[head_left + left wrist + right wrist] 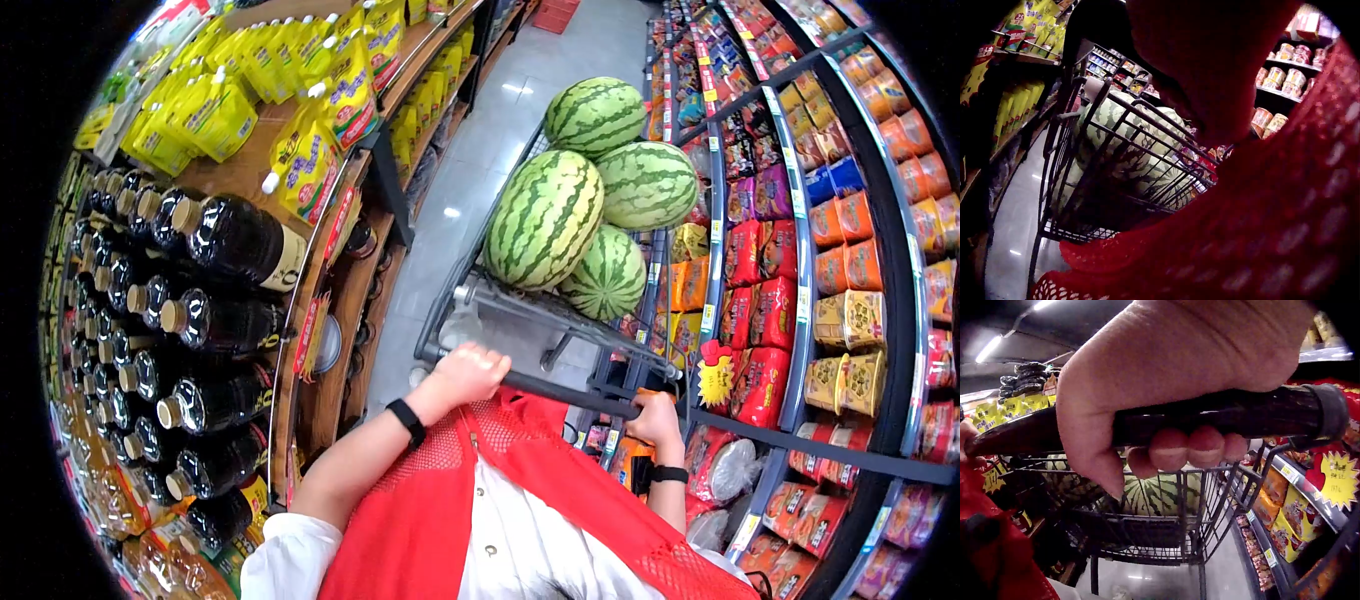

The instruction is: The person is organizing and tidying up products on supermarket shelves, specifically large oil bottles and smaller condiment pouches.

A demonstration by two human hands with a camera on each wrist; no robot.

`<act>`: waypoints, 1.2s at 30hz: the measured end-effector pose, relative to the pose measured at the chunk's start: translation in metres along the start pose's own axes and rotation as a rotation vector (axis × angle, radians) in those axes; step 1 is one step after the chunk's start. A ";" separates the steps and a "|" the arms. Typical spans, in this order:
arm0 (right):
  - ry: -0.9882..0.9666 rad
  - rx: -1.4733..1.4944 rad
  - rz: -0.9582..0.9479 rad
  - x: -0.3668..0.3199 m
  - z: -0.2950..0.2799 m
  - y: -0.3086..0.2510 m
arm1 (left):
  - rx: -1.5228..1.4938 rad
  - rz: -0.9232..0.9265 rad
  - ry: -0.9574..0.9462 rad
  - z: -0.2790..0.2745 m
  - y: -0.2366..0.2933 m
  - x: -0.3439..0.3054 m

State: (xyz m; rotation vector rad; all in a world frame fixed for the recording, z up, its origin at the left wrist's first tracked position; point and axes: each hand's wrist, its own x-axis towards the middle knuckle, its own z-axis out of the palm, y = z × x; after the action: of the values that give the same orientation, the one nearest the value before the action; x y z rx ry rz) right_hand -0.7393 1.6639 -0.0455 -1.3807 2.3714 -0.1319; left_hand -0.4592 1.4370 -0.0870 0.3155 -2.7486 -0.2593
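Both hands grip the black handle (pixel 560 388) of a shopping cart (pixel 540 315). The left hand (pixel 472 374) is at the handle's left end; in the left wrist view that hand (pixel 1210 62) is a dark shape above the cart's wire bars. Toward the other end, the right hand (pixel 656 418) curls round the bar, and the right wrist view shows its fingers (pixel 1169 450) wrapped under the handle. Several striped green watermelons lie piled in the basket: a large one (pixel 545 220) at left, one at the back (pixel 596 115), one at right (pixel 650 185) and a smaller one (pixel 608 272) nearest the handle.
Along the left, a wooden shelf (pixel 345 215) holds dark bottles (pixel 235 240) and yellow pouches (pixel 305 160). Shelves of red and orange packets (pixel 765 310) run close along the cart's right side. The tiled aisle (pixel 500 130) stretches ahead, with a red crate (pixel 555 15) far off.
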 end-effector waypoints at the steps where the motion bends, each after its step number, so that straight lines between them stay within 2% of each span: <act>1: 0.000 -0.005 0.006 0.004 -0.004 -0.004 | 0.001 0.002 -0.007 0.000 -0.005 0.005; 4: 0.011 0.046 0.075 0.017 -0.023 -0.023 | 0.015 -0.007 -0.061 0.002 -0.021 0.022; 5: 0.063 -0.015 0.005 0.026 -0.011 -0.005 | 0.016 0.000 -0.063 0.003 -0.027 0.028; 8: 0.063 -0.018 -0.006 0.044 -0.022 -0.005 | 0.025 0.024 -0.051 0.003 -0.043 0.052; 12: 0.227 -0.081 -0.119 0.074 -0.026 0.015 | 0.044 0.003 -0.023 0.005 -0.060 0.091; 13: 0.238 -0.148 -0.091 0.082 -0.033 0.012 | 0.035 -0.009 -0.018 0.007 -0.062 0.102; 21: 0.253 -0.135 -0.174 0.157 -0.064 0.068 | 0.085 -0.124 -0.068 0.023 -0.079 0.185; 22: 0.204 -0.118 -0.143 0.165 -0.074 0.068 | 0.092 -0.151 -0.073 0.025 -0.079 0.195; 24: 0.202 -0.060 -0.146 0.181 -0.086 0.073 | 0.109 -0.149 -0.011 0.030 -0.081 0.212; 25: 0.175 -0.133 -0.148 0.190 -0.091 0.081 | 0.123 -0.171 0.043 0.037 -0.080 0.220; 26: 0.243 -0.132 -0.205 0.200 -0.091 0.092 | 0.113 -0.213 0.065 0.044 -0.079 0.228; 31: 0.198 -0.190 -0.134 0.241 -0.114 0.121 | 0.081 -0.420 0.355 0.063 -0.054 0.268; 34: 0.228 -0.183 -0.156 0.264 -0.125 0.136 | 0.104 -0.484 0.382 0.078 -0.037 0.281; 36: 0.203 -0.195 -0.122 0.279 -0.135 0.144 | 0.111 -0.495 0.284 0.081 -0.030 0.286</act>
State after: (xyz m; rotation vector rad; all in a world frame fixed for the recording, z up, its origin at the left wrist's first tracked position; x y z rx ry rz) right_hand -1.0298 1.4843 -0.0406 -1.6765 2.5197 -0.0790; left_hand -0.7443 1.3478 -0.0732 0.9834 -2.3715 -0.1693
